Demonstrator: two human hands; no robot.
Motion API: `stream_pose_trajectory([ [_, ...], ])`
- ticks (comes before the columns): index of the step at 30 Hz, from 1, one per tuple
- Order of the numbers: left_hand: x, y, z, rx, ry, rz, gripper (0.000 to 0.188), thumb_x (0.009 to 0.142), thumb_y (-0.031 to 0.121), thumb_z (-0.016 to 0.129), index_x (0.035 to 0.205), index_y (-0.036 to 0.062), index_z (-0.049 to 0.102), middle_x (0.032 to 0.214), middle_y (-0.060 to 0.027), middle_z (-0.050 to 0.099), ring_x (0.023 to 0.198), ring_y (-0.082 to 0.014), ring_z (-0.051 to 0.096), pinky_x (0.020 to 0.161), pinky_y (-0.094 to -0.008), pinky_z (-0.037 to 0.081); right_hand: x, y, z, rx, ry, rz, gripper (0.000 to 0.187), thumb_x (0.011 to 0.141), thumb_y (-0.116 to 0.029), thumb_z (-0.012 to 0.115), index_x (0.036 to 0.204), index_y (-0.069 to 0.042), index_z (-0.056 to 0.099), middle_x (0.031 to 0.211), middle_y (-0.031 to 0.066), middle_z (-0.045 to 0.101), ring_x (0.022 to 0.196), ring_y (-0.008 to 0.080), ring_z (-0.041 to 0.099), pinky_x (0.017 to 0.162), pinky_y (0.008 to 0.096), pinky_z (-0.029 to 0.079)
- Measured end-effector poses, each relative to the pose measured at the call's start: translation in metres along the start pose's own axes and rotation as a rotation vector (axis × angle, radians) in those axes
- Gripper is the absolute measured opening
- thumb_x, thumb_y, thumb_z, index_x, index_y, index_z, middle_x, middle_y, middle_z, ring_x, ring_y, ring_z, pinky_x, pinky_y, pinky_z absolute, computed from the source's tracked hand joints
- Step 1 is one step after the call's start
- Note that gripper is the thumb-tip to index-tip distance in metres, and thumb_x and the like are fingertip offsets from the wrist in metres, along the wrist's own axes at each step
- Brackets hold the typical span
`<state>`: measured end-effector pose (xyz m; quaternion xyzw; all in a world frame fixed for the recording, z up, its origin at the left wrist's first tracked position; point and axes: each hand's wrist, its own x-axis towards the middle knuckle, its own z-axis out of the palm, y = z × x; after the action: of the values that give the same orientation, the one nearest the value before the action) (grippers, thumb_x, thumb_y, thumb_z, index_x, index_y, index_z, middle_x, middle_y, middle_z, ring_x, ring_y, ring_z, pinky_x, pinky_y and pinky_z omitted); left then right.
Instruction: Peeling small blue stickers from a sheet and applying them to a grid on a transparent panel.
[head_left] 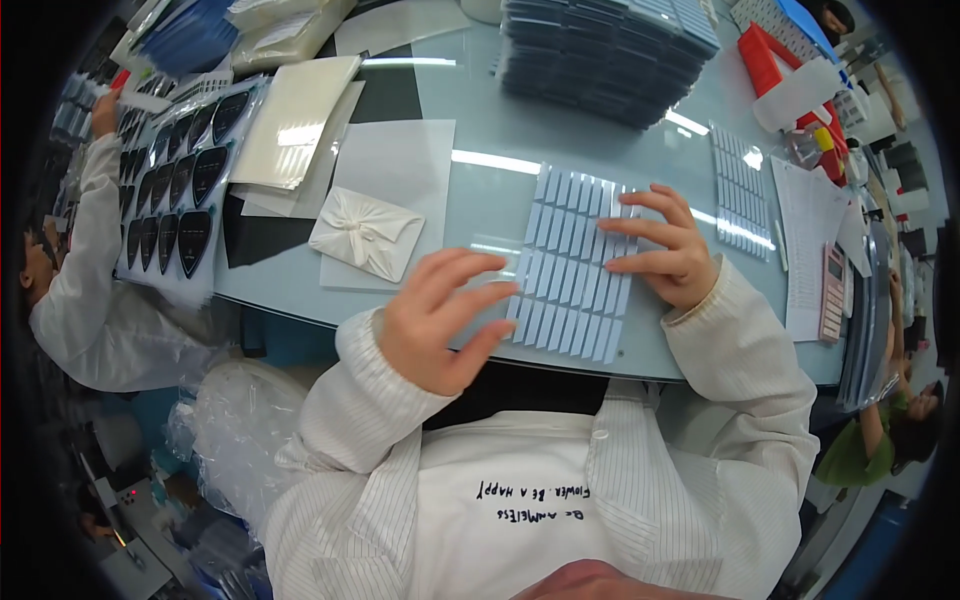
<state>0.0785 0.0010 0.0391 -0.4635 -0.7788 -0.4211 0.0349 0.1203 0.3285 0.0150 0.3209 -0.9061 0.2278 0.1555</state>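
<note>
A sheet covered in rows of small pale-blue rectangular pieces (572, 262) lies on the glass-topped table right in front of me. At its left edge hovers my left hand (440, 315), fingers apart and curved, with nothing seen between them. My right hand (668, 250) reaches over the right edge of the sheet. Its fingers are spread, with the tips on or just above the pieces; contact is hard to make out. Beyond the sheet stands a tall stack of similar sheets (605, 60).
Left of me, a knotted white cloth packet (367, 233) rests on white paper (430, 150). Cream sheets (295, 120) and sheets of black shield-shaped pieces (190, 180) lie further left. To the right are another strip sheet (741, 190), a pink calculator (832, 292) and a red tray (765, 55). Co-workers sit at both sides.
</note>
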Motion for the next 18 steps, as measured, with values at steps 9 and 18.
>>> stream_pose_trajectory([
  [9, -0.005, 0.009, 0.047, 0.188, -0.228, 0.012, 0.048, 0.08, 0.018, 0.074, 0.125, 0.0065, 0.063, 0.14, -0.0179, 0.053, 0.131, -0.0352, 0.048, 0.109, -0.0483, 0.036, 0.009, -0.013, -0.004, -0.048, 0.116, 0.16, 0.034, 0.072, 0.007, 0.063, 0.104, -0.005, 0.071, 0.131, 0.0142, 0.062, 0.128, 0.0352, 0.051, 0.104, 0.0431, 0.044],
  [18, 0.002, 0.002, 0.036, 0.198, -0.346, 0.062, 0.046, 0.086, 0.023, 0.071, 0.129, 0.0096, 0.06, 0.143, -0.0133, 0.051, 0.136, -0.0309, 0.044, 0.112, -0.0468, 0.034, 0.001, -0.053, 0.02, -0.162, -0.282, 0.352, 0.08, 0.085, -0.048, 0.062, 0.148, -0.006, 0.037, 0.157, 0.0147, 0.031, 0.147, 0.0321, 0.027, 0.119, 0.0498, 0.021],
])
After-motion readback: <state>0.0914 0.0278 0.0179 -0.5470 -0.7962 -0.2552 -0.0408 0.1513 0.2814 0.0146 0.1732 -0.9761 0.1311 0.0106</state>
